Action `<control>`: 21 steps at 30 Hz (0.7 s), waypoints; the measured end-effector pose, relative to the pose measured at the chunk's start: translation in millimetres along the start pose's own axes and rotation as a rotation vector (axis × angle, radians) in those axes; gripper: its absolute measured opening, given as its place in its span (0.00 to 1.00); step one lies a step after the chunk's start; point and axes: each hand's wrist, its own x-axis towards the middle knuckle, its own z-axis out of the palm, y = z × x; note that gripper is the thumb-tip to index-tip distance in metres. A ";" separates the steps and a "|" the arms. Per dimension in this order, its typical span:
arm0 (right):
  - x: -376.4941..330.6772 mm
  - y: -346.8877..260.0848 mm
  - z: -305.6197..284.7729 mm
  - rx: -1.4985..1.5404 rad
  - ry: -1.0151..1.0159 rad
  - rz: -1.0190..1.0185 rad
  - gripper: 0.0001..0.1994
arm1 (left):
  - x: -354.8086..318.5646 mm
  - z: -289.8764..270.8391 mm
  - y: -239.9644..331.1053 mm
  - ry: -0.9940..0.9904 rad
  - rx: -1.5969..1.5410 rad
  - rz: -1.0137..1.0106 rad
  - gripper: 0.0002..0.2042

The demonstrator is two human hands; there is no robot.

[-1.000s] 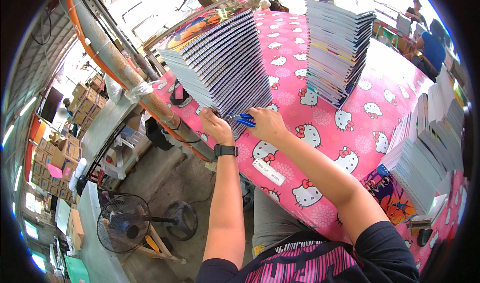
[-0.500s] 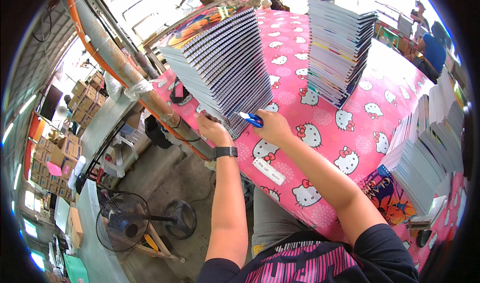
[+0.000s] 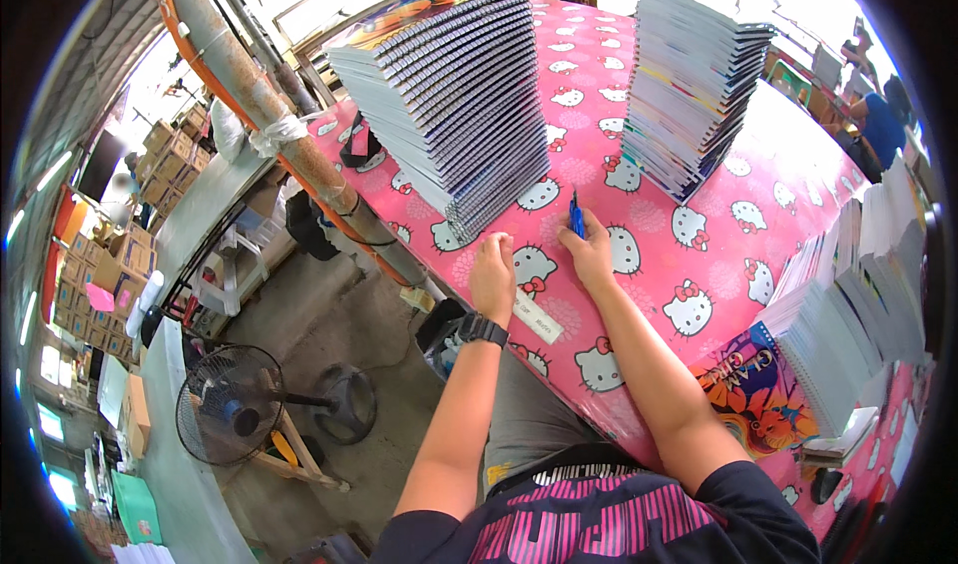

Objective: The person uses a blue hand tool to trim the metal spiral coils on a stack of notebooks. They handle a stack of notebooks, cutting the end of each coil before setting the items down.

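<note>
My right hand grips a small blue-handled tool that looks like pliers, its dark tip pointing away from me. My left hand is at the table's near edge, fingers curled together; anything within them is hidden. Just beyond it rises a tall stack of spiral-bound notebooks, coils facing right and toward me. Neither hand touches the stack. Beside my left wrist lies a white strip with lettering, flat on the pink cartoon-cat tablecloth.
A second notebook stack stands farther right. More notebooks crowd the right edge, near one with a colourful cover. A rusty pole borders the table on the left. Below are a fan and cardboard boxes.
Both hands have drawn back from the bottom of the left notebook stack toward me. The pliers have swung from pointing left to pointing away from me. The view has shifted slightly.
</note>
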 end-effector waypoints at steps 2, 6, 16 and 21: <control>-0.8 -2.5 0.1 -0.058 -0.004 -0.024 0.09 | 13.1 3.0 -0.9 -0.101 0.167 -0.090 0.12; 1.2 0.5 0.4 -0.147 -0.004 -0.055 0.09 | 26.5 5.4 -10.0 -0.247 0.296 -0.028 0.12; -3.9 -0.9 4.9 -0.204 -0.067 -0.071 0.11 | 13.7 -7.8 -16.0 -0.260 0.347 -0.123 0.10; -2.5 1.1 2.2 -0.278 -0.084 -0.066 0.11 | -18.1 -42.2 -25.1 -0.162 0.336 -0.201 0.08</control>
